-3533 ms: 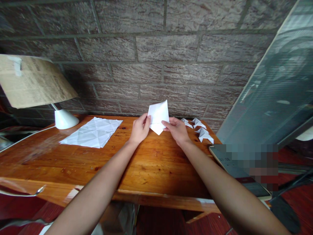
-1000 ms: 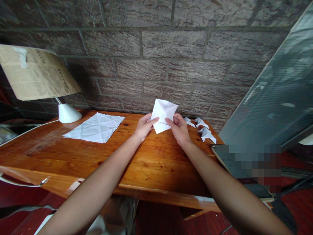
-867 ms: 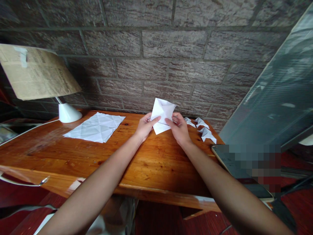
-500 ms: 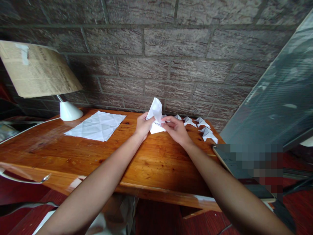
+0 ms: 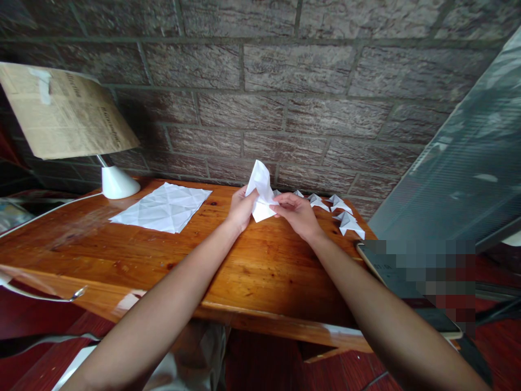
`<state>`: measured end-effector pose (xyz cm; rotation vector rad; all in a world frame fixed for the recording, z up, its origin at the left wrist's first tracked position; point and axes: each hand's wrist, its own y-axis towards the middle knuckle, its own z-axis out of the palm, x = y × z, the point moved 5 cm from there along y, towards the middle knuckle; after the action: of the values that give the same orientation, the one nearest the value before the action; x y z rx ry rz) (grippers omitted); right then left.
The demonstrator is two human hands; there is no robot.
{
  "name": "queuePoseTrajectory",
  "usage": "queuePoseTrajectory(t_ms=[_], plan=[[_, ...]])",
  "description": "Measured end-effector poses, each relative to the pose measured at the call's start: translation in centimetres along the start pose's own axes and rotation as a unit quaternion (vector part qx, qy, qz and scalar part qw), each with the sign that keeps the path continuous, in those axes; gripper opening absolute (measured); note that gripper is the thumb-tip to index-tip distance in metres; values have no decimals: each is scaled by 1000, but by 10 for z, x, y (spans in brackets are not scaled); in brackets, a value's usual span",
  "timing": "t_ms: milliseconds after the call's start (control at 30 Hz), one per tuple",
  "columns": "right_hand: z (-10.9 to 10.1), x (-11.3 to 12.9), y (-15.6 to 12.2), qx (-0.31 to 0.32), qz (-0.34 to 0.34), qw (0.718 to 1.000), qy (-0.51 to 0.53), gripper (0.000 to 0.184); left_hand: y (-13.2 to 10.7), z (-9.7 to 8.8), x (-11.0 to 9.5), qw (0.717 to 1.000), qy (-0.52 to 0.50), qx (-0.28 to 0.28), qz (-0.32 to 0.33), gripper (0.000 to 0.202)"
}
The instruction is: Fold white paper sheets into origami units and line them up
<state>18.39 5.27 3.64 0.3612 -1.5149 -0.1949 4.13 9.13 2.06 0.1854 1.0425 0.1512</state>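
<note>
A partly folded sheet of white paper (image 5: 261, 182) is held up between my two hands over the far middle of the desk. My left hand (image 5: 241, 209) grips its left side, thumb pressed on the front and the other fingers behind. On the right, my right hand (image 5: 296, 213) pinches the paper's lower right edge between thumb and fingertips. The paper's upper part rises to a point, and a flat flap hangs at the bottom. Several folded white paper pieces (image 5: 349, 224) stand on the desk beyond and right of my right hand.
Creased white sheets (image 5: 165, 207) lie at the left on the wooden desk (image 5: 260, 271). Behind them stands a lamp (image 5: 118, 182) with a newsprint shade. A tablet-like device (image 5: 407, 293) rests at the right edge, partly blurred out. A brick wall (image 5: 260, 114) closes off the back.
The paper's lower flap has turned slightly, and my right fingertips have shifted a little along its right edge. Both hands keep their hold. The whole view has shifted slightly.
</note>
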Motion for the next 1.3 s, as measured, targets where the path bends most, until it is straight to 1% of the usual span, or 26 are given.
queuePoseTrajectory(t_ms=[67, 133, 167, 233, 300, 367, 400, 433, 500, 600, 633, 667, 767, 900, 1033, 1167, 1300], plan=[[-1, 0, 0, 0, 4, 1000, -7, 27, 1, -1, -2, 1000, 18, 7, 1, 34], [0, 0, -1, 14, 12, 1000, -15, 27, 4, -4, -8, 999, 49, 14, 19, 34], [-1, 0, -1, 21, 16, 999, -18, 27, 6, -6, -13, 997, 63, 25, 30, 36], [-2, 1, -1, 37, 23, 999, -24, 27, 9, -7, -24, 995, 70, 66, 39, 43], [-2, 1, -1, 62, 27, 997, -32, 26, 10, -7, -30, 992, 64, 111, 19, 53], [-2, 1, 0, 91, 35, 995, -30, 25, 9, -6, -31, 988, 60, 144, -5, 54], [-2, 0, 0, 98, 40, 994, -23, 26, 8, -7, -31, 987, 60, 147, -12, 52], [-1, -2, 0, 99, 44, 994, -11, 28, 8, -7, -29, 988, 63, 141, -14, 49], [2, -6, 0, 91, 53, 994, 16, 33, 9, -10, -24, 992, 67, 109, -7, 44], [8, -14, -2, 63, 65, 995, 46, 41, 10, -14, -16, 995, 76, 69, -1, 47], [10, -15, -3, 47, 66, 995, 55, 41, 11, -15, -13, 995, 80, 64, -4, 48], [10, -17, -4, 29, 66, 996, 59, 41, 11, -15, -11, 994, 83, 67, -10, 48], [7, -20, -4, -24, 69, 996, 47, 35, 10, -14, -5, 990, 94, 99, -40, 47], [-3, -26, 0, -58, 92, 994, 31, 36, 6, -11, 0, 985, 109, 118, -62, 44], [-10, -35, 3, -55, 110, 992, 40, 38, 3, -9, 2, 986, 113, 114, -52, 45], [-9, -40, 3, -38, 116, 991, 63, 40, 4, -9, 5, 985, 112, 115, -57, 48], [-8, -40, 3, -32, 128, 987, 93, 39, 5, -9, 4, 985, 111, 121, -50, 49]])
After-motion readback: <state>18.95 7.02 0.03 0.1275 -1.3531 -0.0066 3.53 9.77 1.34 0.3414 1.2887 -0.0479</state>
